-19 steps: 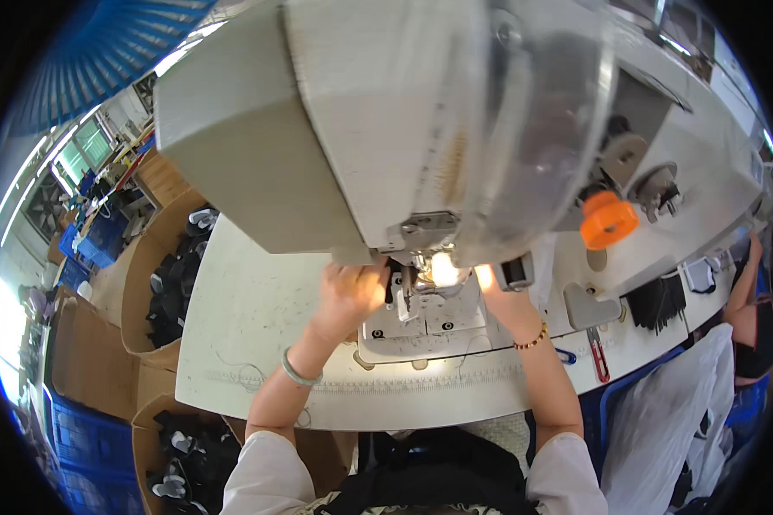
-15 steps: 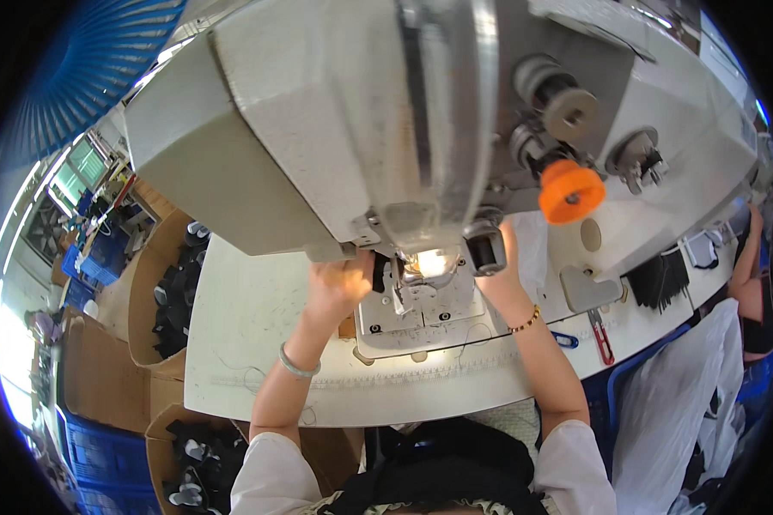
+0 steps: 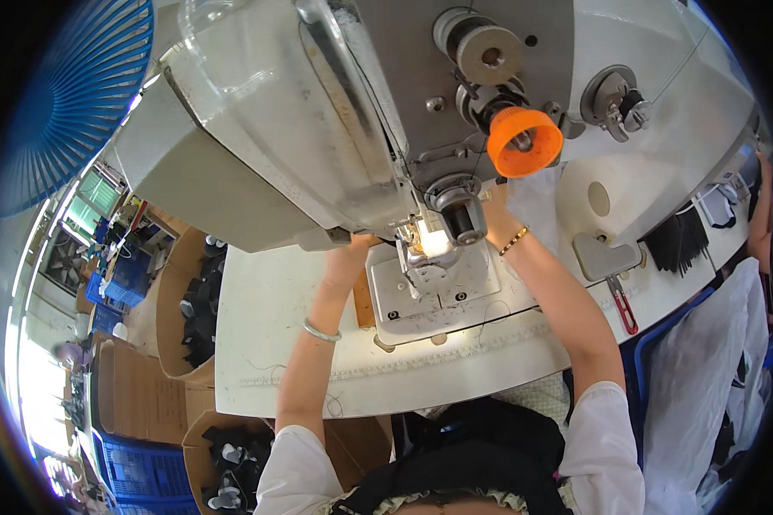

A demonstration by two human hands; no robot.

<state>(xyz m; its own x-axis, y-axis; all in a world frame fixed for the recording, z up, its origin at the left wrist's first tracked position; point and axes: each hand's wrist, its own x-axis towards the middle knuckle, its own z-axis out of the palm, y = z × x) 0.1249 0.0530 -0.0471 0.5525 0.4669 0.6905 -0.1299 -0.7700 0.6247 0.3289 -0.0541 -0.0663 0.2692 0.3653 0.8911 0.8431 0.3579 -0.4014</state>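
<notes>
A large pale sewing machine (image 3: 258,146) fills the upper middle of the head view, with an orange cup-shaped knob (image 3: 524,142) on its front. A lit lamp (image 3: 434,240) shines by the needle area, above the metal bed plate (image 3: 404,309). My left hand (image 3: 349,256) reaches behind the plate's left side, its fingers covered by the machine head. On the other side, my right hand (image 3: 495,213) extends past the dark round tension knob (image 3: 459,215), which partly covers it. What either hand holds is hidden.
Red-handled snips (image 3: 624,311) and a bundle of black strips (image 3: 675,244) lie on the right of the white table (image 3: 266,343). Cardboard boxes (image 3: 170,318) of black pieces stand left, below a blue fan (image 3: 77,103). Another person's arm (image 3: 759,219) shows at far right.
The view has shifted, so the machine head sits further left. Both hands reach farther back. The black piece seen beside my left hand is now out of sight, as is the small blue tool.
</notes>
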